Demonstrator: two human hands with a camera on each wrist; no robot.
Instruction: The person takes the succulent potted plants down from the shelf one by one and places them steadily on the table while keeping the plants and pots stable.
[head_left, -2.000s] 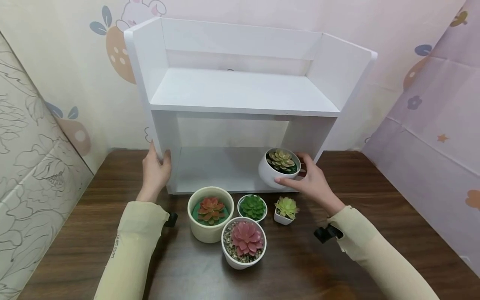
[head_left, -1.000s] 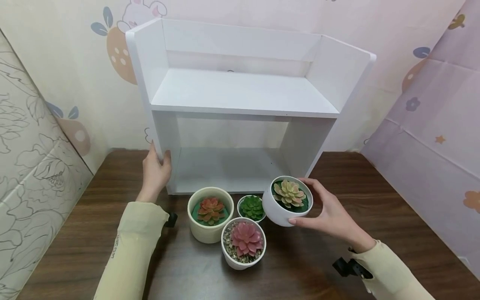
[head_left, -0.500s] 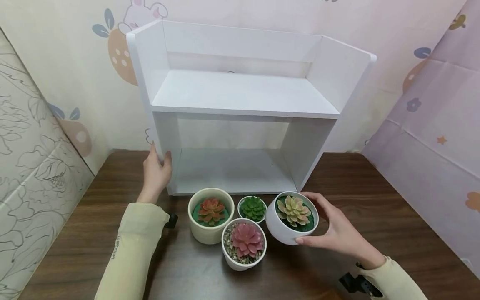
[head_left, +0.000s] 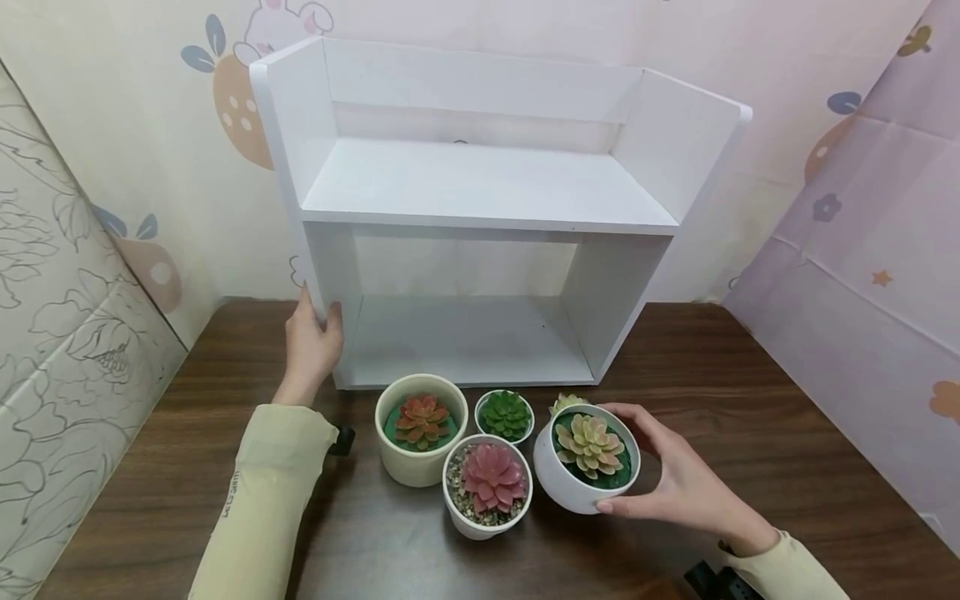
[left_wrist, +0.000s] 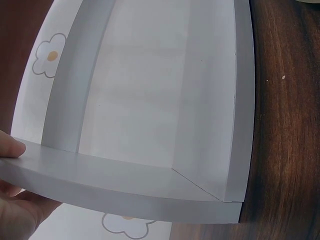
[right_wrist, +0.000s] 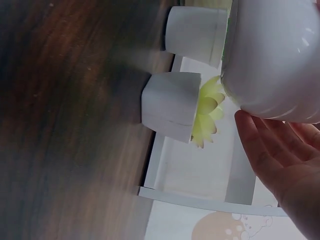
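My right hand (head_left: pixel 678 479) grips a round white pot holding a pale green-pink succulent (head_left: pixel 588 446), thumb at the near side and fingers at the far side. In the right wrist view this pot (right_wrist: pixel 280 60) is held off the table, beside a small yellow-green succulent in a square white pot (right_wrist: pixel 172 105). From the head, that small succulent (head_left: pixel 566 402) is mostly hidden behind the held pot. My left hand (head_left: pixel 311 350) holds the left side panel of a white two-tier shelf (head_left: pixel 487 187), its thumb (left_wrist: pixel 11 147) on one face and fingers on the other.
Left of the held pot stand a cream pot with an orange-red succulent (head_left: pixel 416 471), a small green succulent (head_left: pixel 505 417) and a white pot with a pink succulent (head_left: pixel 487 487). They rest on the brown wooden table (head_left: pixel 750 400). Patterned cloth (head_left: pixel 840 250) hangs behind and at the right.
My right hand has carried the white potted succulent out from the lower shelf, toward me and slightly right, passing over the small yellow-green one. The left hand has stayed on the shelf panel.
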